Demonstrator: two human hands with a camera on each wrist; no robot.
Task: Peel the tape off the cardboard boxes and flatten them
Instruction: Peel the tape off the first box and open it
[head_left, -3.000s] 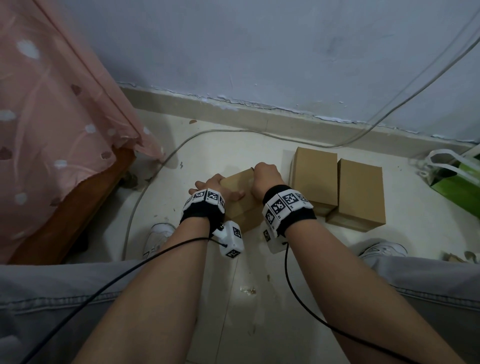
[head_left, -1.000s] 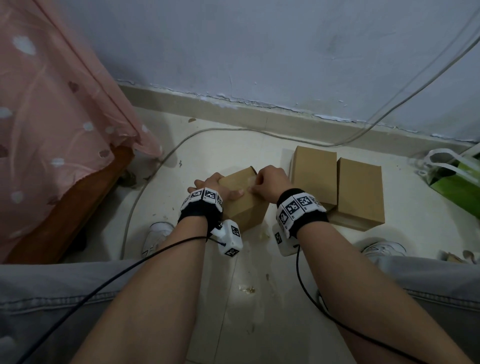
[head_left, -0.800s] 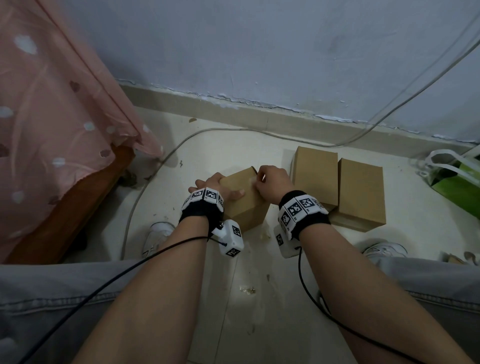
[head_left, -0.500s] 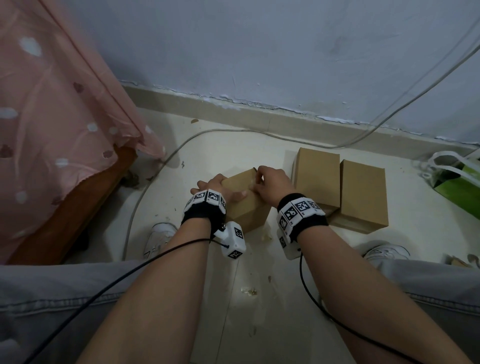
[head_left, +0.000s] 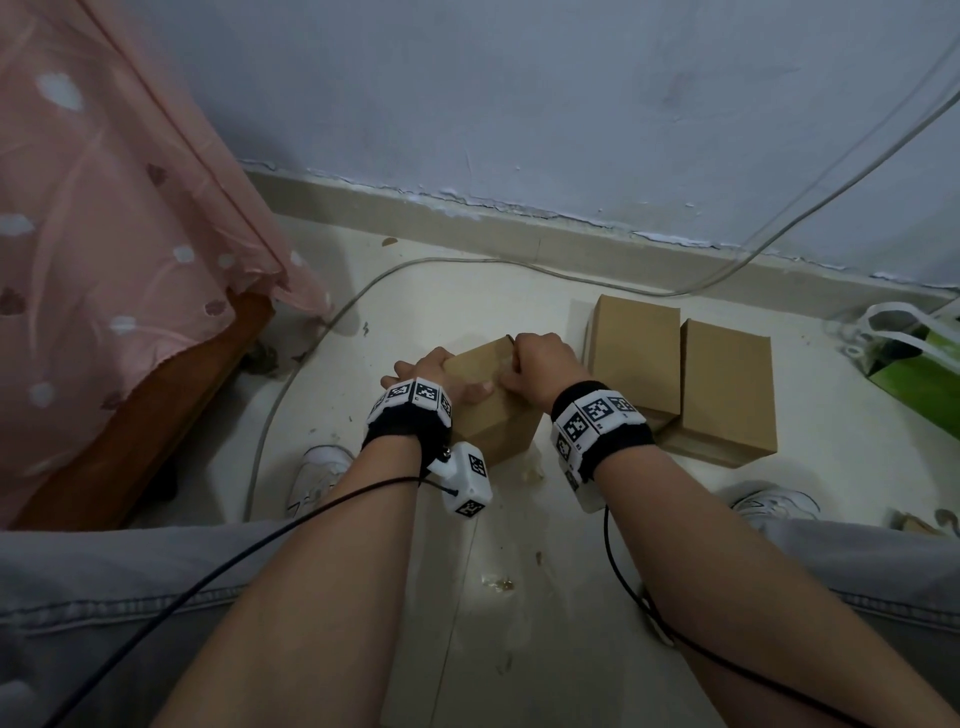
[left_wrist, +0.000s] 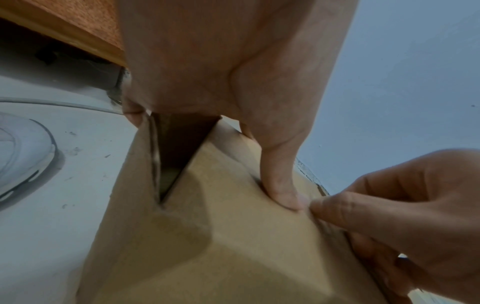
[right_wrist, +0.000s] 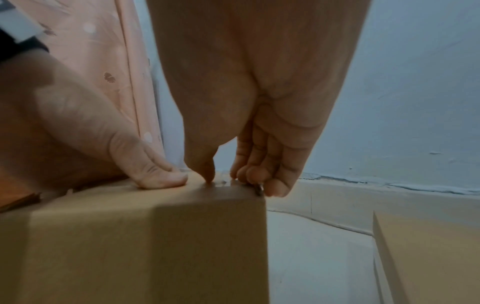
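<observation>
A small brown cardboard box (head_left: 493, 415) stands on the pale floor between my knees. My left hand (head_left: 423, 371) grips its left side, with the thumb (left_wrist: 280, 195) pressed on the top face; a side flap gapes open under the palm (left_wrist: 176, 148). My right hand (head_left: 540, 364) is curled over the box's far top corner. In the right wrist view its thumb and fingertips (right_wrist: 249, 174) pinch at a glossy strip of clear tape (right_wrist: 222, 182) on the top edge of the box (right_wrist: 142, 236).
Two more closed cardboard boxes (head_left: 636, 353) (head_left: 727, 389) lie side by side just right of my hands. A grey cable (head_left: 291, 395) curves across the floor at left. Pink fabric (head_left: 104, 234) over a wooden frame (head_left: 171, 405) fills the left; a green bag (head_left: 919, 364) sits far right.
My right hand has shifted slightly along the box's top far edge, working at the tape. The left hand and the box have stayed put.
</observation>
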